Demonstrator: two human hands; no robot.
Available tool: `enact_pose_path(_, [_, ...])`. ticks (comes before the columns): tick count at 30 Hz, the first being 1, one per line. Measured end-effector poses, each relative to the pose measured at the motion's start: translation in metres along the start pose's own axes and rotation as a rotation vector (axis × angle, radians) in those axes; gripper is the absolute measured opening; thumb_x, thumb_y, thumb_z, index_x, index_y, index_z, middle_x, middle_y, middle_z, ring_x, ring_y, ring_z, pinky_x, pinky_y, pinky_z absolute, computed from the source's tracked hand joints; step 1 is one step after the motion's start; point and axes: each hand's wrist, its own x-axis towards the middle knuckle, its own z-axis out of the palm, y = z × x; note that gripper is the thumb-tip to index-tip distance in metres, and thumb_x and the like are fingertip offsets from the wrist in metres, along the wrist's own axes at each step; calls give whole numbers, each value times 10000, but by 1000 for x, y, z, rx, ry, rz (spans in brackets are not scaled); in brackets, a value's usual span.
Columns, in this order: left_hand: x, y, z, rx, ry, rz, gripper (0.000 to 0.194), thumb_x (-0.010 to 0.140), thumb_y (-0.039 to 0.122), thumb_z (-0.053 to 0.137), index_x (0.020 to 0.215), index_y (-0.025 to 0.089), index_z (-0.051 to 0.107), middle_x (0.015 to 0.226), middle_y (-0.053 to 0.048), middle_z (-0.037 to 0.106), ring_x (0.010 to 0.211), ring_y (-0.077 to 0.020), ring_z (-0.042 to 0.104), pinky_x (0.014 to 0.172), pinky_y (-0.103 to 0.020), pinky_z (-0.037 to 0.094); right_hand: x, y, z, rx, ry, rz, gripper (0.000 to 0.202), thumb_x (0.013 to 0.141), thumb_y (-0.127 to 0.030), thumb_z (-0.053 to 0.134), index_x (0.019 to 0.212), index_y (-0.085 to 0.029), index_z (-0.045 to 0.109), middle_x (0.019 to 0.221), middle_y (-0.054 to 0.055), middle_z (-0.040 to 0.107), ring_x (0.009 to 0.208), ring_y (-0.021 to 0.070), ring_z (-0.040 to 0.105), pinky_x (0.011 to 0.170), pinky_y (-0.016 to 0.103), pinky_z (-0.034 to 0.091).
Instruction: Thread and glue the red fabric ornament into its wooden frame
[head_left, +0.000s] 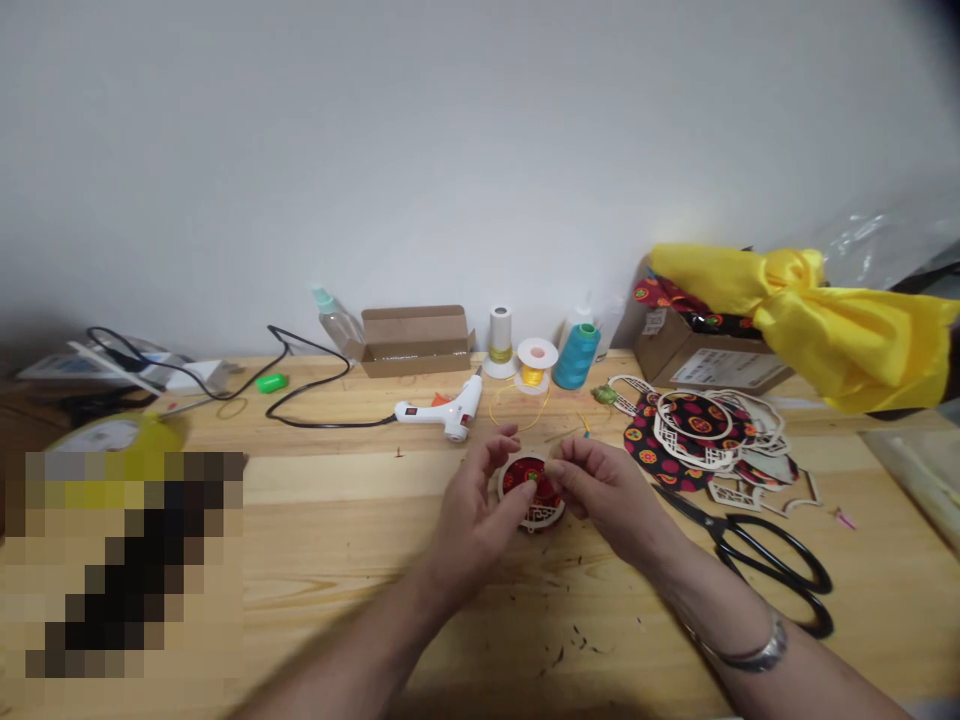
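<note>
A small round ornament [538, 514] has dark red patterned fabric inside a pale lattice-cut frame. My left hand [480, 500] grips it from the left, thumb pressed on its face near a small green spot. At its upper right edge, my right hand [592, 485] is closed in a pinch; whatever lies between the fingertips is too small to make out. Just beyond the hands, yellow cord [517, 425] loops on the wooden table [337, 570] beside a white spool of yellow cord [537, 355]. Black-handled scissors [776, 555] lie near my right forearm.
Behind the hands are a white glue gun [439, 411] with a black cable, an open cardboard box [416, 345], a white spool [500, 345] and a blue thread cone [577, 358]. Lattice frames [720, 430] and patterned fabric lie right, below yellow satin cloth [810, 310] over a carton [690, 355].
</note>
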Motion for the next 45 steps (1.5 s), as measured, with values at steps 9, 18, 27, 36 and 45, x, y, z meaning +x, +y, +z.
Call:
enact_pose_path(9, [0, -2, 6, -102, -149, -187, 325, 784, 159, 507, 1104, 186, 455, 997, -60, 577, 831, -139, 575, 724, -265, 466, 1, 4, 2, -208, 20, -80, 156, 710, -201, 539, 566, -169, 487, 519, -41, 478, 499, 87, 416, 483, 206, 332])
enact_pose_path(18, [0, -2, 2, 21, -158, -145, 150, 795, 220, 510, 894, 159, 604, 821, -30, 650, 774, -142, 595, 707, -247, 457, 2, 4, 1, -256, 27, -83, 139, 696, -210, 550, 572, -170, 502, 530, -35, 504, 512, 95, 433, 494, 206, 358])
enact_pose_path(27, [4, 6, 1, 35, -106, -231, 100, 730, 206, 579, 747, 161, 667, 699, 1, 668, 662, -112, 577, 631, -204, 435, 3, -1, 0, -184, -3, -46, 123, 668, -213, 581, 574, -159, 524, 528, -36, 521, 505, 88, 449, 485, 201, 362])
enact_pose_path(36, [6, 16, -3, -84, -155, -384, 112, 681, 257, 638, 646, 160, 680, 553, 10, 630, 431, -61, 447, 439, -180, 321, 1, -4, -7, -13, -175, 53, 105, 682, -192, 592, 600, -153, 541, 475, -55, 498, 404, 50, 383, 409, 178, 301])
enact_pose_path(45, [8, 15, -2, -132, -65, -427, 130, 661, 269, 660, 628, 145, 678, 530, 14, 620, 430, -57, 455, 446, -179, 331, 1, -5, -5, -168, -103, -49, 79, 731, -207, 565, 718, -147, 614, 637, -3, 615, 588, 108, 535, 551, 215, 410])
